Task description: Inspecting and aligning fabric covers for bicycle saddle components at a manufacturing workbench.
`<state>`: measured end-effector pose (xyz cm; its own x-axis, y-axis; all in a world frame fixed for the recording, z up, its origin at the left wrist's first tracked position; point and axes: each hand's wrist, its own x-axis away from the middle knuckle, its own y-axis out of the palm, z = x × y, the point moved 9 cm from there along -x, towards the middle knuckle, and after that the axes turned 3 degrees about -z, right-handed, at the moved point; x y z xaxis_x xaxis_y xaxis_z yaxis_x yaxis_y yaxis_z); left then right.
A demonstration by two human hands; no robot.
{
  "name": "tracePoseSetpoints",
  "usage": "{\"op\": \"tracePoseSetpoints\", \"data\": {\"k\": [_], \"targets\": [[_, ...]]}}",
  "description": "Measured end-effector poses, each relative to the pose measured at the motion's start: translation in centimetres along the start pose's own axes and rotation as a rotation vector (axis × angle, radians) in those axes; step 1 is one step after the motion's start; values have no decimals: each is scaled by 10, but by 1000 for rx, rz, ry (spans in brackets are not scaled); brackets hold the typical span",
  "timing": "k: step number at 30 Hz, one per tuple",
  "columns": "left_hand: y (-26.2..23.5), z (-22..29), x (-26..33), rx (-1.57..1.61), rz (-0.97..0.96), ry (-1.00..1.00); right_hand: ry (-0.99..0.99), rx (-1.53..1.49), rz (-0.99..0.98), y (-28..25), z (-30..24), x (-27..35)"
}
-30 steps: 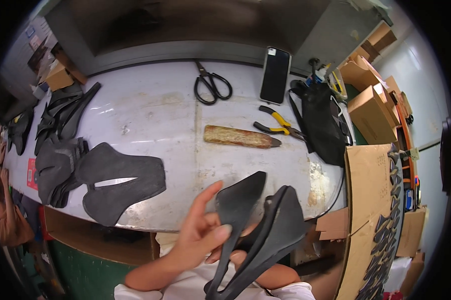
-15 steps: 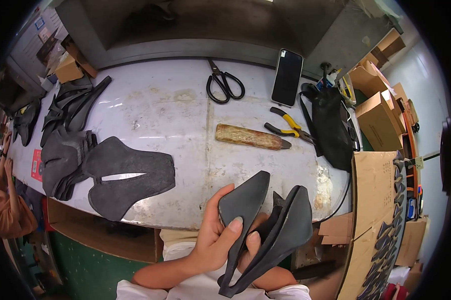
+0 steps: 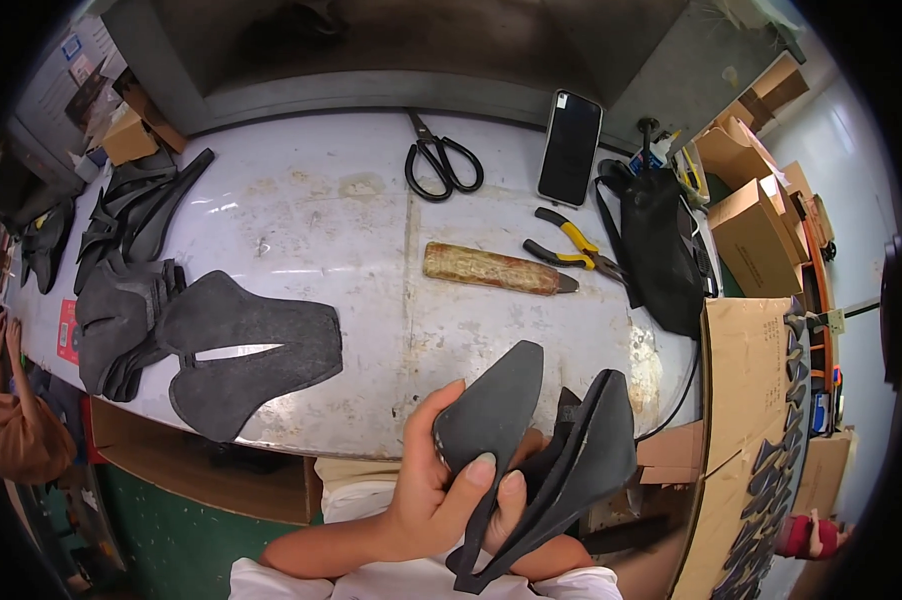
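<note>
1. The left hand [image 3: 429,505] pinches one wing of the black folded piece [image 3: 493,410]: the thumb presses flat on the near face and the index finger runs along the outer edge, a grip that likely stops the smooth wing from slipping.
2. The right hand [image 3: 505,515] is mostly behind the same piece; its thumb stands beside the left thumb, pressed against the narrow inner part. It seems to grip from the back; how its remaining fingers lie I cannot tell.
3. The black folded piece is held up in front of the body, off the table's near edge. Its wings point away and stand apart, joined at the lower end, probably so that the inside shows between them.
4. A flat black piece [image 3: 301,335] with a slit lies on the left of the table [image 3: 361,330], touching a stack [image 3: 121,320] of similar ones, perhaps kept there to leave the middle free.
5. A wooden-handled tool [image 3: 491,268] lies just beyond the hands, with pliers [image 3: 578,238] beside its tip and scissors [image 3: 426,140] farther back, seemingly laid within reach.
6. The phone [image 3: 571,150] leans at the back, likely out of the way, near a black bag [image 3: 661,260].
</note>
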<state>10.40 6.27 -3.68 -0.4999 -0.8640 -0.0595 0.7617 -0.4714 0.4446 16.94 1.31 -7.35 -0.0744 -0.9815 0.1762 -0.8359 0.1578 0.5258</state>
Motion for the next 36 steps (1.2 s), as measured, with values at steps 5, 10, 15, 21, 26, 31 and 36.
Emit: {"op": "tracePoseSetpoints", "data": {"k": [5, 10, 15, 21, 26, 31, 36], "targets": [[6, 18, 2, -76, -51, 146, 6, -53, 16, -3, -1, 4], [-7, 16, -2, 46, -102, -86, 20, -104, 20, -11, -7, -3], [-10, 11, 9, -232, -448, -492, -240, 249, -199, -50, -61, -3], [-8, 14, 8, 62, -428, -479, -654, 587, 62, -44, -86, 16], [-6, 12, 11, 178, -455, -534, -894, 617, 54, -28, -105, 26], [-5, 27, 6, 170, -480, -446, -680, 529, -121, -17, -101, 21], [-12, 49, -13, -964, -615, -202, -812, 894, -252, 9, -102, 38]]}}
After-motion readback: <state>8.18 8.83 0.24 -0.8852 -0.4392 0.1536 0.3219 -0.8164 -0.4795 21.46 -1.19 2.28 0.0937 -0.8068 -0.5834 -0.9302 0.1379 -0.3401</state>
